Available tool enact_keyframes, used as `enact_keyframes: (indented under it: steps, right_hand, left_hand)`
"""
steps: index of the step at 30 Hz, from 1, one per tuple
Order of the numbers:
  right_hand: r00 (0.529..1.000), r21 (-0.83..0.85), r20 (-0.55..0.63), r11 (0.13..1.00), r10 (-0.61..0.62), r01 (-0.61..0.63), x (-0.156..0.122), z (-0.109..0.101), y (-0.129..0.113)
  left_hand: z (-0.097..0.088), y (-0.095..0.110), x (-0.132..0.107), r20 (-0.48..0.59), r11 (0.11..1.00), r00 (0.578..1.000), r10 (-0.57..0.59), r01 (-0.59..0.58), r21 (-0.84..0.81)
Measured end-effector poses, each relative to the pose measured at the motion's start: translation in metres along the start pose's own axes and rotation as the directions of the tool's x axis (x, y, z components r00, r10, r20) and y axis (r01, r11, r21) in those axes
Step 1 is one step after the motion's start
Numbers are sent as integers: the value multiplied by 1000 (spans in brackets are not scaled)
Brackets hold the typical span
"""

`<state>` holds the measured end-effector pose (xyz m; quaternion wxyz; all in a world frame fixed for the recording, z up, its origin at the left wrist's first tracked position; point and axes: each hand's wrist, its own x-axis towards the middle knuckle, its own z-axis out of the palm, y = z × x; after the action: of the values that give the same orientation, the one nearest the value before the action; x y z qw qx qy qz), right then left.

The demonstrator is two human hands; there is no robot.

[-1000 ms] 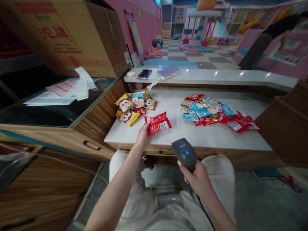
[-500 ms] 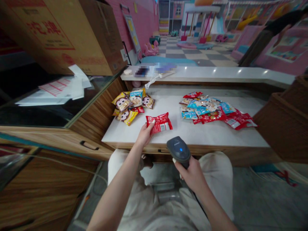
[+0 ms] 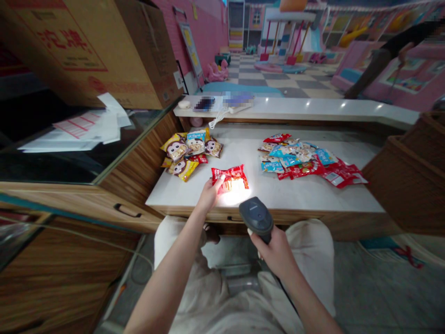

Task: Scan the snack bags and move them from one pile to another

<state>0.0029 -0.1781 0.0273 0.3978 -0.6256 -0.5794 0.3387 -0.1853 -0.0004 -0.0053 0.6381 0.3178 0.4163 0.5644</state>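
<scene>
Your scanner [image 3: 256, 217] has swung left, and its light now falls bright on the red packet [image 3: 230, 178], which was unlit a moment ago, so this packet is being read. Your left hand [image 3: 208, 195] pinches the packet's near corner against the white table [image 3: 295, 197]. Your right hand [image 3: 274, 250] is wrapped around the scanner's grip at five o'clock from the packet. Monkey packets [image 3: 187, 153] lie at ten o'clock and a blue-and-red heap [image 3: 306, 160] at two. A cardboard box [image 3: 104, 46] stands far left, and a checkered playroom floor [image 3: 278, 81] lies beyond.
</scene>
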Motion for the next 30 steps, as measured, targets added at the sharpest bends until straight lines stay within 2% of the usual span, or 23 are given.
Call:
enact_keyframes:
  steps: [11,16,19,21,23,25,28,30]
  right_hand:
    - [1000,30,-17,1000,3,-3,-2,-2,5]
    - [999,63,-39,997,37,-35,-5,-11,17]
    - [998,64,-38,996,59,-56,-7,-16,24]
    - [996,61,-48,996,70,-67,-8,-17,29]
    - [995,61,-64,995,78,-74,-8,-18,33]
    - [992,58,-89,995,89,-84,-9,-20,37]
    - [985,55,-130,993,115,-109,-8,-26,42]
    - [982,43,-137,991,128,-123,-7,-31,44]
  left_hand:
    - [-2,-2,0,-20,1000,1000,10,-10,0]
    - [13,3,1,-90,1000,996,-23,22,-16]
    - [38,1,18,-50,998,997,61,-60,17]
    - [60,-5,37,30,974,981,192,-195,116]
    - [86,-12,60,128,895,935,331,-354,271]
    - [113,-19,82,212,772,882,422,-472,425]
    - [146,-30,108,329,598,841,430,-538,594]
    - [161,-35,117,424,491,843,333,-538,685]
